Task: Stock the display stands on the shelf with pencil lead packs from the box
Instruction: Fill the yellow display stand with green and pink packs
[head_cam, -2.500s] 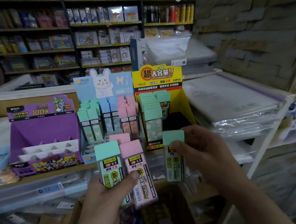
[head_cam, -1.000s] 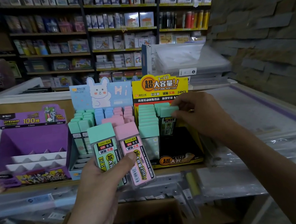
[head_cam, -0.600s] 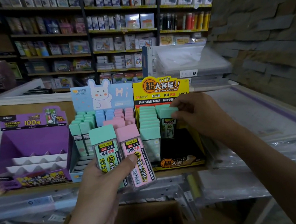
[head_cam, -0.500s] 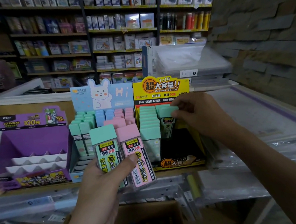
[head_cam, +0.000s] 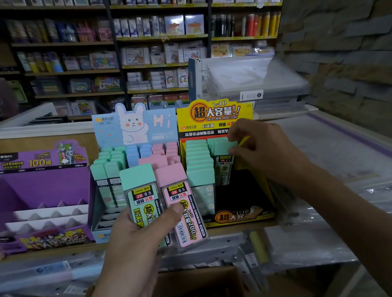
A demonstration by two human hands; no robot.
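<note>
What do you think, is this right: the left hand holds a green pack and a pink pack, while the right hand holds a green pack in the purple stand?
Not quite. The head view shows the right hand holding its green pack in the yellow stand, not the purple stand. The left hand does hold a second green pack and a pink pack.

Cardboard box: cut by the bottom edge, contents blurred. Left hand: fingers hidden behind held packs. Right hand partly covers a green pack.
</note>
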